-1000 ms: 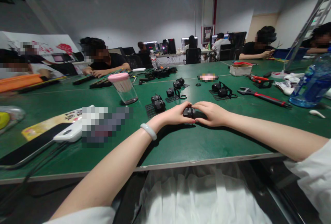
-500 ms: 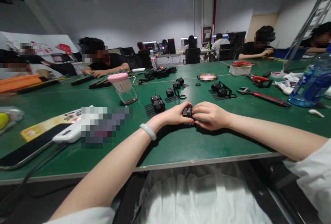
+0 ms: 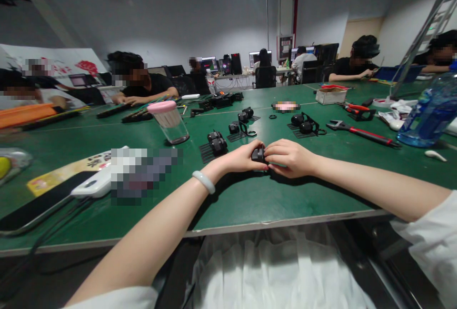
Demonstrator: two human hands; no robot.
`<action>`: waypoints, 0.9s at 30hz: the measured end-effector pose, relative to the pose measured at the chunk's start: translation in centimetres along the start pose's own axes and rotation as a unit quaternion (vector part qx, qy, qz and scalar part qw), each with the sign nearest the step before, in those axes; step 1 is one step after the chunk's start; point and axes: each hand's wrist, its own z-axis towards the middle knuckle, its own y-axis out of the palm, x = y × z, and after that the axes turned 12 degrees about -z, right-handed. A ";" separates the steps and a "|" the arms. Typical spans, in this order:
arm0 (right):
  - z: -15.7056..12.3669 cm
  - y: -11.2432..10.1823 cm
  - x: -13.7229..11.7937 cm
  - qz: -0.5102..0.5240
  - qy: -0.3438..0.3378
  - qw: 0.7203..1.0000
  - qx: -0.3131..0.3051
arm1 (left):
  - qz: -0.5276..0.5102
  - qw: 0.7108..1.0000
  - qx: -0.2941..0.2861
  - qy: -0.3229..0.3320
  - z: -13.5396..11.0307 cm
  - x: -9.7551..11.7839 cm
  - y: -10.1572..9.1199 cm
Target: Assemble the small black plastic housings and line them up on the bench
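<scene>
My left hand (image 3: 241,158) and my right hand (image 3: 289,158) meet on the green table (image 3: 250,199) a little in from its near edge. Both are closed around a small black part (image 3: 257,154) held between them; only its top shows between the fingers. A pale bangle (image 3: 203,181) sits on my left wrist. Just beyond my left hand lies another black part on a ribbed black base (image 3: 214,145).
More black parts (image 3: 243,128) (image 3: 303,124) lie farther back. A pink-lidded clear jar (image 3: 168,121) stands left of centre, a red-handled wrench (image 3: 360,132) and a blue water bottle (image 3: 428,114) at right. A phone and cable (image 3: 53,194) lie at left. Other people sit around the table.
My right hand's fingers have curled more tightly over the black part. Both hands stay in the same spot.
</scene>
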 end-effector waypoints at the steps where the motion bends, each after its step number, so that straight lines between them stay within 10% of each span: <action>1: 0.0 0.0 0.0 0.000 0.002 1.000 0.000 | 0.000 1.000 0.000 -0.002 0.0 0.0 0.0; 27: -0.3 0.4 0.4 -0.003 0.073 0.997 -0.032 | 0.023 1.000 -0.006 0.000 -0.1 -0.1 0.0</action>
